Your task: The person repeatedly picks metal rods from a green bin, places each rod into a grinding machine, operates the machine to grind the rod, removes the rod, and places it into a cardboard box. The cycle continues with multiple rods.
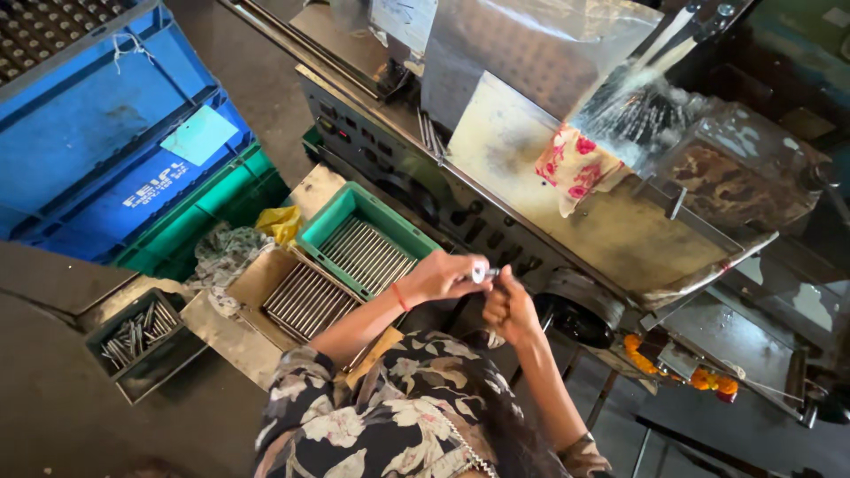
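1. The grip: the left hand is closed with its fingertips around a short metal pin. The right hand is curled, its fingers pinching the pin's other end. The pin sits between the two hands, held above the bench edge in front of the machine.
2. Far left, stacked blue crates rest on a green crate.
3. Below them, a small dark bin holds loose pins in a jumble.
4. Near the left forearm, a cardboard tray carries metal rods laid in neat parallel rows. Just beside it, a green tray holds another such row. A yellow rag lies to their left.
5. Behind the hands stands the grey machine, with a floral cloth draped on its plate.
6. Far right, orange flowers hang low on the machine.
7. By my reading, the step in hand is checking or working a single pin with both hands. Laying it among the rows would call for keeping it parallel to its neighbours.
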A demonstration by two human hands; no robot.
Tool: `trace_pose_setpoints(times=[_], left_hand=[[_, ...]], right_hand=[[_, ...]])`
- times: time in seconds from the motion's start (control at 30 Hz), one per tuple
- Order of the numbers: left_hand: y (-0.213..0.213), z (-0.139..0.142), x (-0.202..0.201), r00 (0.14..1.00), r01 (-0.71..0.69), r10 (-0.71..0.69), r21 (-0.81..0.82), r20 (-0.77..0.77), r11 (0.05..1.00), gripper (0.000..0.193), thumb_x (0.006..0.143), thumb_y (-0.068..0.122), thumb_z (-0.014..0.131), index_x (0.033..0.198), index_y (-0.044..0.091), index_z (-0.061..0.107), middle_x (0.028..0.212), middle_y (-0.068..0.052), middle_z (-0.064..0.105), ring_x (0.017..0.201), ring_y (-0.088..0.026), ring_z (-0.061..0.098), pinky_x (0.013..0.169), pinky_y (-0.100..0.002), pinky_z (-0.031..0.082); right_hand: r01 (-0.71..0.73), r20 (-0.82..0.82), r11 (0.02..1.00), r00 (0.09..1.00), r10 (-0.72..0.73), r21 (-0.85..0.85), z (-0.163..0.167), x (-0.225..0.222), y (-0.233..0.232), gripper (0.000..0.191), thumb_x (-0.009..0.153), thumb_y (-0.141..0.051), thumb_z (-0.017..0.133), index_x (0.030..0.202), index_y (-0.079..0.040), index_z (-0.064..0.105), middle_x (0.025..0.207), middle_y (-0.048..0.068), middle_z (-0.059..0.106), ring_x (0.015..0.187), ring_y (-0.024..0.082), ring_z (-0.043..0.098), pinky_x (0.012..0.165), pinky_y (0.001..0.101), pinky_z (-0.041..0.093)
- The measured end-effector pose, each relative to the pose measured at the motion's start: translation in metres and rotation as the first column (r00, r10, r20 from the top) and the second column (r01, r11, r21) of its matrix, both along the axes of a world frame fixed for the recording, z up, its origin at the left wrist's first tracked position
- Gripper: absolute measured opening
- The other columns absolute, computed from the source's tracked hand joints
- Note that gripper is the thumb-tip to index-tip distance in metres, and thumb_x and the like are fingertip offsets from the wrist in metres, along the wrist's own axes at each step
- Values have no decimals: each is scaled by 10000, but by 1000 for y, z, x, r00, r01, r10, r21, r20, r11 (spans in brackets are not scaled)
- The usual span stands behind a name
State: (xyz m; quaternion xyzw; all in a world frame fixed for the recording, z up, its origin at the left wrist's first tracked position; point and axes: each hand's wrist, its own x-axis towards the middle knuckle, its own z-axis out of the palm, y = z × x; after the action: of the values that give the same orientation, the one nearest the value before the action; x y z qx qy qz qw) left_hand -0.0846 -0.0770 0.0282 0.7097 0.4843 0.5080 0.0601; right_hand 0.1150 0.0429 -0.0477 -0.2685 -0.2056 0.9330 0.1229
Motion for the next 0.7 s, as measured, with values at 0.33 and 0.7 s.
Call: trace_pose_setpoints(times=[0.33,0.7], left_hand=[[28,28,11,328,565,287,-430,900,704,206,878,211,807,915,111,631,574,71,443,413,-25,358,373,-230,206],[30,31,28,381,457,212,-383,900,803,197,909,214,788,984,107,641,584,76,440,434,-13,352,382,-214,257]], right_hand=[[-49,-153,-607,949,-277,793,24,0,31,170,968,-164,697,1029,-54,582,731,151,645,620,366,638,548,420,489],[-26,-170,-562,941,-293,827,56,5,32,174,960,-165,691,1063,-58,600,728,131,642,579,337,629,543,413,501]])
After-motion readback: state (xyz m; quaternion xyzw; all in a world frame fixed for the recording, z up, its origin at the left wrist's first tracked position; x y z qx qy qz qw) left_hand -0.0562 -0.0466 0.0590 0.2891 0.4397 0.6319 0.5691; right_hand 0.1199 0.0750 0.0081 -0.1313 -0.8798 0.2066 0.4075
